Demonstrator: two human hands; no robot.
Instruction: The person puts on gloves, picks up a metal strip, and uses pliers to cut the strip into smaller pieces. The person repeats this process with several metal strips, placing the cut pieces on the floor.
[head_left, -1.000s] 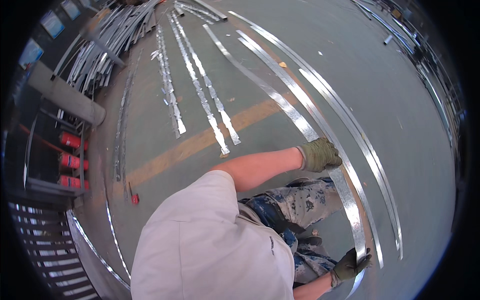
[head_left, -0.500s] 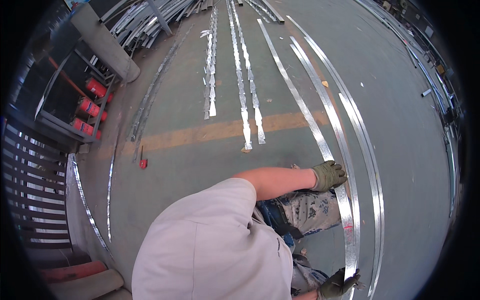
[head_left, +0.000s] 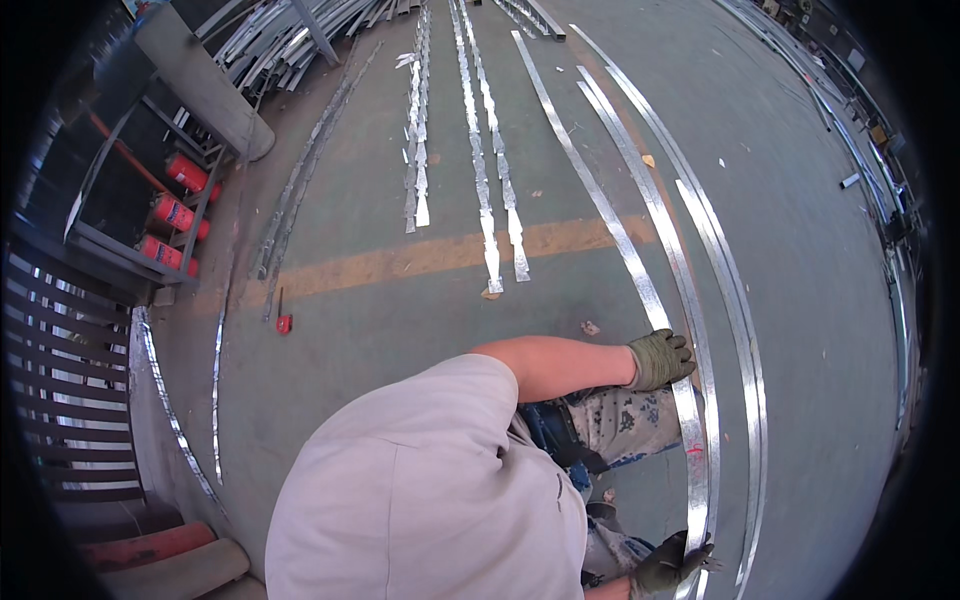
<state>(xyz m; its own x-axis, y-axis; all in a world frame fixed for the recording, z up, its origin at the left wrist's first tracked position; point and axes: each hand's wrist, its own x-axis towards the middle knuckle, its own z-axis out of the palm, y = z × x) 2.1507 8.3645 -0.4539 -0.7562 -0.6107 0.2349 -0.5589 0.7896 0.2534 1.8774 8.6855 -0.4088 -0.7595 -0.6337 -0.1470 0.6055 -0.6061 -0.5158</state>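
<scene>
My left hand (head_left: 660, 360), in an olive work glove, bends its fingers over a long flat shiny metal strip (head_left: 622, 240). The strip runs from the far floor past my bent knee toward the lower edge. Lower down, my right hand (head_left: 668, 566), in a darker-looking glove, grips the same strip near its close part. Between the hands the strip carries a small red mark (head_left: 694, 450). Another metal strip (head_left: 660, 215) lies close along its right side, partly covered by my fingers. My patterned trouser leg (head_left: 630, 428) is beside the held strip.
More long strips (head_left: 735, 290) lie to the right. Several jagged-edged strips (head_left: 480, 160) are ahead. A red tape measure (head_left: 285, 324) is on the floor at left, near a rack of red fire extinguishers (head_left: 175, 212). A column (head_left: 205, 85) and piled metal profiles (head_left: 285, 45) stand beyond.
My left hand has shifted slightly nearer along the strip. The right hand stays on it with little movement. The whole view has tilted a little.
</scene>
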